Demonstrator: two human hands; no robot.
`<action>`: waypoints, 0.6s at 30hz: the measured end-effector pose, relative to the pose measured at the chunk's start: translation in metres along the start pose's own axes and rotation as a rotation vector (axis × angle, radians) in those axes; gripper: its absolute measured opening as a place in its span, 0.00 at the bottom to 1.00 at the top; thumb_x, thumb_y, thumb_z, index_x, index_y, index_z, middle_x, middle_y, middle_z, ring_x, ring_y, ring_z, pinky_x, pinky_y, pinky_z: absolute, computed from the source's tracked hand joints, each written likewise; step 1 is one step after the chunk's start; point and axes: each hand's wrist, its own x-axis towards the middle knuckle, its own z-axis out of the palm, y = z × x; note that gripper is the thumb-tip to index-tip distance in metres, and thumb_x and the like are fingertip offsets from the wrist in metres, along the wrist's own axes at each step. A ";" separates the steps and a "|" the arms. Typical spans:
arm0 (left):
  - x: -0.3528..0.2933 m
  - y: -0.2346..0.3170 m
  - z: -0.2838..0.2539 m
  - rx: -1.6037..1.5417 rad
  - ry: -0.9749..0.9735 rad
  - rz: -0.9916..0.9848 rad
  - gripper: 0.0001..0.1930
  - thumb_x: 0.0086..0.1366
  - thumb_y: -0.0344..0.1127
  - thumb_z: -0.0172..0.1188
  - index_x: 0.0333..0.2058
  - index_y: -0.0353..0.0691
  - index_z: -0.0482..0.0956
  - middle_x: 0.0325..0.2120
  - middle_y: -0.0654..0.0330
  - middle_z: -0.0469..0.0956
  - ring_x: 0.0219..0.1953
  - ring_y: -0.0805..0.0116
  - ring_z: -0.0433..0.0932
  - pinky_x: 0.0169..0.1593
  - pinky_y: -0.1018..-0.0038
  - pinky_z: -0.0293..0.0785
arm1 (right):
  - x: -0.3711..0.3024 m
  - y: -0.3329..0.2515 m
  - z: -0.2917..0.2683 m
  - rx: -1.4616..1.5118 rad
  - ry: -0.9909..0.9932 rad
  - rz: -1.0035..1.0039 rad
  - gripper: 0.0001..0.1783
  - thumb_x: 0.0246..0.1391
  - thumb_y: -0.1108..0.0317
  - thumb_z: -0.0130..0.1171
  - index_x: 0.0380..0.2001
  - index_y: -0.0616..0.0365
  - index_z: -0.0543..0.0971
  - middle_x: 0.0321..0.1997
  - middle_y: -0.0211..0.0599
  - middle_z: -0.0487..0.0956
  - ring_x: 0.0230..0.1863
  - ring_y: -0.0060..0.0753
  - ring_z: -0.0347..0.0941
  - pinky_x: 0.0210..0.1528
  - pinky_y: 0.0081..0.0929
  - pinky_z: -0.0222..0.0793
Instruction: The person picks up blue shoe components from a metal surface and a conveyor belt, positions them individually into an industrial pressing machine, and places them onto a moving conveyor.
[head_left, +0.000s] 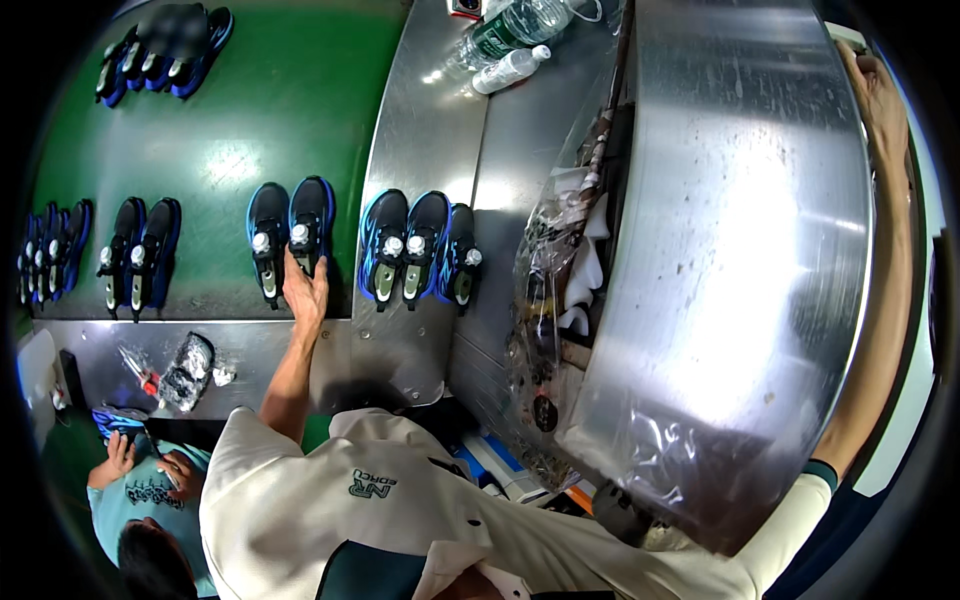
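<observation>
My left hand (305, 288) is closed on the heel end of a black-and-blue shoe (312, 215) with a white dial on its tongue. Just left of it, on the green conveyor belt (210, 235), lies a matching shoe (267, 225). Three more such shoes (426, 245) lie side by side on the metal ledge to the right of the belt. Far off at the right, my right arm reaches along the outer side of a large metal housing (720, 200). There my right hand (876, 95) has its fingers curled; what they hold, if anything, is hidden.
More shoes (150, 250) stand on the belt at left and far left. Clear bottles (510, 70) lie on the metal surface at the back. Plastic film (540, 300) hangs by the housing opening. Lower left, a co-worker (150, 500) in teal handles something blue. A blackened, whitish-smeared tray (188, 372) sits on the near ledge.
</observation>
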 end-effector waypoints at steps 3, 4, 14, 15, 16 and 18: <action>-0.001 0.018 0.009 0.171 0.010 0.149 0.33 0.59 0.35 0.61 0.62 0.41 0.59 0.51 0.42 0.71 0.51 0.42 0.73 0.52 0.58 0.68 | -0.009 0.022 0.021 -0.073 0.089 0.248 0.38 0.49 0.39 0.63 0.49 0.65 0.76 0.34 0.45 0.81 0.37 0.37 0.78 0.45 0.35 0.73; -0.001 0.017 0.011 0.178 0.001 0.151 0.33 0.59 0.36 0.61 0.62 0.41 0.59 0.51 0.42 0.71 0.52 0.42 0.72 0.53 0.58 0.67 | -0.012 0.021 0.020 -0.067 0.076 0.296 0.38 0.47 0.40 0.63 0.47 0.65 0.76 0.34 0.45 0.81 0.37 0.37 0.78 0.44 0.35 0.73; -0.003 -0.022 0.011 0.119 -0.199 0.351 0.39 0.61 0.40 0.62 0.64 0.26 0.52 0.61 0.38 0.59 0.63 0.46 0.59 0.67 0.64 0.51 | -0.113 -0.067 -0.057 0.392 0.279 0.052 0.31 0.29 0.60 0.68 0.39 0.67 0.73 0.37 0.60 0.78 0.42 0.58 0.76 0.46 0.43 0.73; -0.013 0.007 -0.007 0.137 -0.197 0.383 0.39 0.61 0.40 0.63 0.63 0.25 0.54 0.61 0.38 0.60 0.64 0.47 0.59 0.67 0.63 0.51 | -0.139 -0.070 -0.079 0.446 0.234 0.124 0.30 0.30 0.61 0.66 0.40 0.67 0.73 0.37 0.62 0.78 0.44 0.59 0.76 0.47 0.44 0.72; -0.033 0.037 -0.018 0.070 -0.221 0.382 0.37 0.62 0.39 0.62 0.62 0.26 0.56 0.61 0.39 0.60 0.64 0.47 0.59 0.67 0.63 0.51 | -0.164 -0.061 -0.089 0.476 0.311 0.122 0.31 0.32 0.63 0.65 0.42 0.67 0.72 0.38 0.60 0.78 0.44 0.59 0.76 0.47 0.44 0.72; -0.067 0.074 -0.040 -0.046 -0.378 0.373 0.31 0.63 0.35 0.61 0.60 0.28 0.62 0.59 0.43 0.66 0.61 0.51 0.64 0.65 0.65 0.55 | -0.226 -0.059 -0.133 0.678 0.289 0.247 0.30 0.35 0.66 0.64 0.44 0.68 0.70 0.37 0.57 0.79 0.42 0.54 0.77 0.45 0.39 0.73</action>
